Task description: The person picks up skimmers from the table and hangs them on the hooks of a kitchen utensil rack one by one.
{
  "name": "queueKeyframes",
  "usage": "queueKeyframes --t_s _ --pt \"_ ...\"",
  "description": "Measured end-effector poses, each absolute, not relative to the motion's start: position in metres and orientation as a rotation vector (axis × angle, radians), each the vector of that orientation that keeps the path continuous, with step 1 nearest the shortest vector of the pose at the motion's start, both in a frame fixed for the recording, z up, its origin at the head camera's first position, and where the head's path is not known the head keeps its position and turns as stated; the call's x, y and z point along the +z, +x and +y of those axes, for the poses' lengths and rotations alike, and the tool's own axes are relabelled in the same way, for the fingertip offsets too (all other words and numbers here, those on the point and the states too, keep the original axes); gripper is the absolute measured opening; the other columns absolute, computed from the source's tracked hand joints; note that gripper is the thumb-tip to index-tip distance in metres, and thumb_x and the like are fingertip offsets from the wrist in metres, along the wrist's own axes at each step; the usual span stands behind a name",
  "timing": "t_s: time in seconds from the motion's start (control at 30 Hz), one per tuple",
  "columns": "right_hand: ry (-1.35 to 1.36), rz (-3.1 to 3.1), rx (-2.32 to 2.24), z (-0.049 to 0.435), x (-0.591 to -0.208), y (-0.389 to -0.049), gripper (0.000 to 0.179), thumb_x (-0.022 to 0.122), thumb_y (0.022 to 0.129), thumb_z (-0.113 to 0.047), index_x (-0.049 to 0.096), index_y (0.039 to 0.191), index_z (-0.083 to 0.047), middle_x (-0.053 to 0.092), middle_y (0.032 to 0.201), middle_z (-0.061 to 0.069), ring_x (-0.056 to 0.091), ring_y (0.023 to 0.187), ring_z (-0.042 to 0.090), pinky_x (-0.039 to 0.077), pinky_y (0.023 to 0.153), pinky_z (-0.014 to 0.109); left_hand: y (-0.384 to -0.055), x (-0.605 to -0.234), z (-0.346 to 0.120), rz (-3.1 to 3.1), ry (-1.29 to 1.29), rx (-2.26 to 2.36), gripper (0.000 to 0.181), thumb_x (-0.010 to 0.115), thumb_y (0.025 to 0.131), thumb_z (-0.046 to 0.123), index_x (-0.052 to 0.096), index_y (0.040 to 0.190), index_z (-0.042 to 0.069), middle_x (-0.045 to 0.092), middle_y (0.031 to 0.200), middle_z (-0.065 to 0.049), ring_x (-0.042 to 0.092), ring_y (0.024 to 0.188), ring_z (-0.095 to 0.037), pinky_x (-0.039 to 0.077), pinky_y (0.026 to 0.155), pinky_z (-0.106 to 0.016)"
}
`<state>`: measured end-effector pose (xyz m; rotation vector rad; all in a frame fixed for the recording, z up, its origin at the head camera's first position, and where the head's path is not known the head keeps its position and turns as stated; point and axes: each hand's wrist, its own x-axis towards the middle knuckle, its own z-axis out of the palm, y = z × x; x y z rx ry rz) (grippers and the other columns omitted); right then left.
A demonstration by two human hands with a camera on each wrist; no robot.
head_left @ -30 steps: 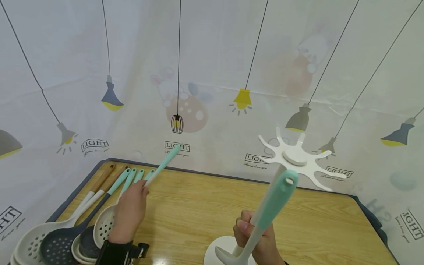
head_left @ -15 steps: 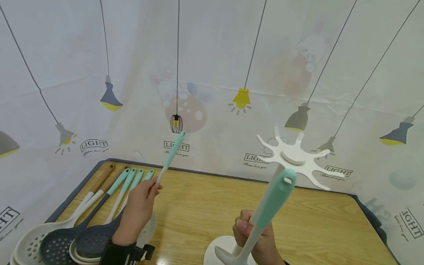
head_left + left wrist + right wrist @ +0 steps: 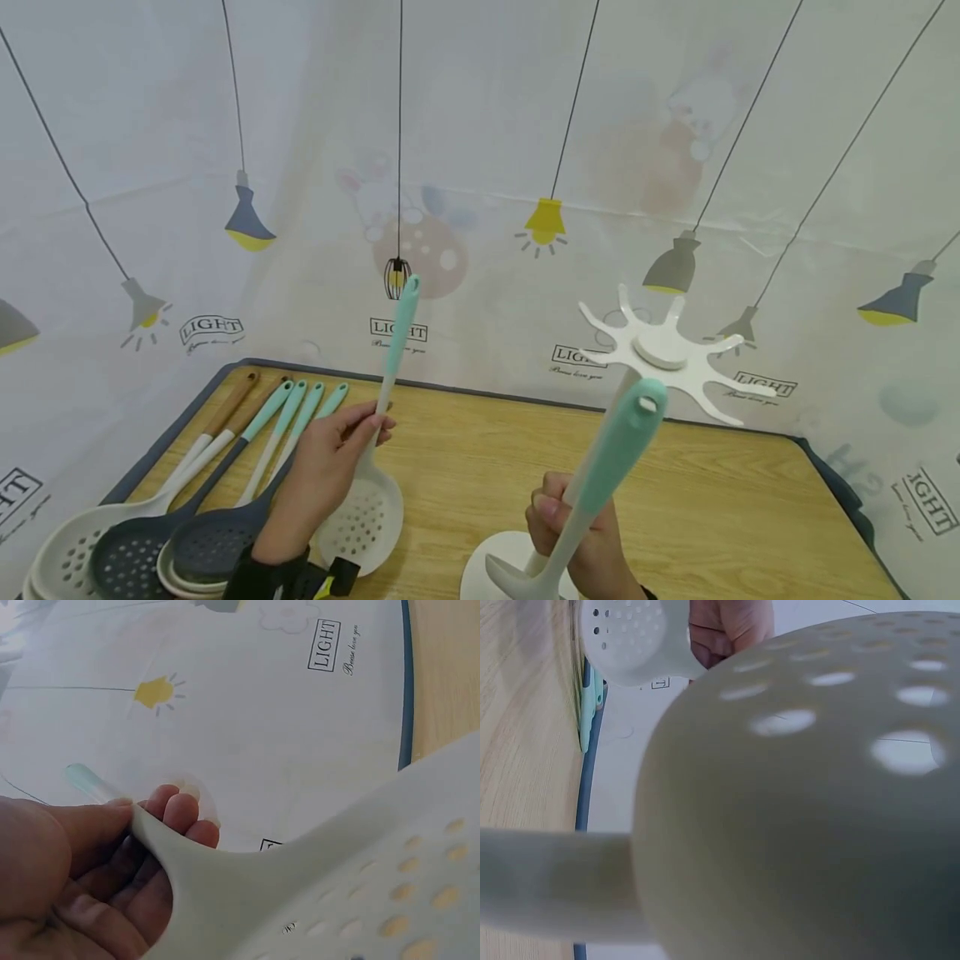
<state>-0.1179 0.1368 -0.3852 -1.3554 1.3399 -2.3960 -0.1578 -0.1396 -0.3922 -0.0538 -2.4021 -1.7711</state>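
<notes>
At the bottom edge of the head view, the base (image 3: pixel 504 546) of the stand (image 3: pixel 660 354) and the pile of spoons (image 3: pixel 206 542) are cut. The right hand (image 3: pixel 597 543) hides part of the pole (image 3: pixel 600 433). In the left wrist view, the skimmer (image 3: pixel 217 892) is cut at the right; its small mark (image 3: pixel 289 928) is unreadable. In the right wrist view, the big bowl (image 3: pixel 795 825) is blurred and also cut.

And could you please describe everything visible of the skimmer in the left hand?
The skimmer has a rounded, pale, perforated head, a pale shaft and a mint-green handle holed at its end, seemingly plastic. It tilts slightly, handle up, pinched at the shaft by the left hand, over the table.
</notes>
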Motion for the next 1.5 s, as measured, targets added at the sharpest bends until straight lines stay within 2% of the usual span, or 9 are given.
queueKeyframes --t_s 0.37,0.8,0.93,1.5 --pt "-1.409 1.33 -2.388 0.137 -0.387 -0.12 0.037 0.014 0.082 0.028 0.033 0.076 -0.003 0.028 0.057 0.005 0.022 0.043 0.016 0.022 0.036 0.023 -0.139 -0.37 -0.13 -2.309 -0.142 -1.916 0.03 0.058 0.095 0.024 0.066 0.118 0.005 0.07 0.102 -0.006 0.069 0.093 -0.013 0.051 0.083 -0.027" --pt "-1.404 1.301 -2.388 0.137 -0.388 -0.121 0.036 0.013 0.082 0.028 0.033 0.076 -0.002 0.027 0.059 0.005 0.022 0.044 0.015 0.021 0.036 0.023 -0.12 -0.355 -0.111 -2.136 -0.29 -1.955 0.033 0.066 0.09 0.03 0.069 0.113 0.007 0.071 0.101 -0.003 0.07 0.093 -0.018 0.052 0.081 -0.031" --pt "-1.405 1.303 -2.387 0.137 -0.387 -0.12 0.037 0.013 0.082 0.028 0.033 0.076 -0.002 0.027 0.059 0.004 0.022 0.044 0.015 0.021 0.036 0.023 -0.115 -0.352 -0.106 -2.107 -0.323 -1.969 0.029 0.067 0.088 0.029 0.071 0.11 0.01 0.071 0.099 -0.002 0.07 0.093 -0.022 0.052 0.081 -0.033" --pt "-1.343 1.35 -2.389 0.137 -0.385 -0.117 0.036 0.015 0.085 0.026 0.035 0.076 -0.003 0.027 0.058 0.005 0.022 0.044 0.016 0.022 0.036 0.024 -0.092 -0.34 -0.086 -2.008 -0.481 -1.917 0.017 0.072 0.083 0.018 0.074 0.1 0.015 0.07 0.093 0.0 0.069 0.086 -0.016 0.054 0.072 -0.034"
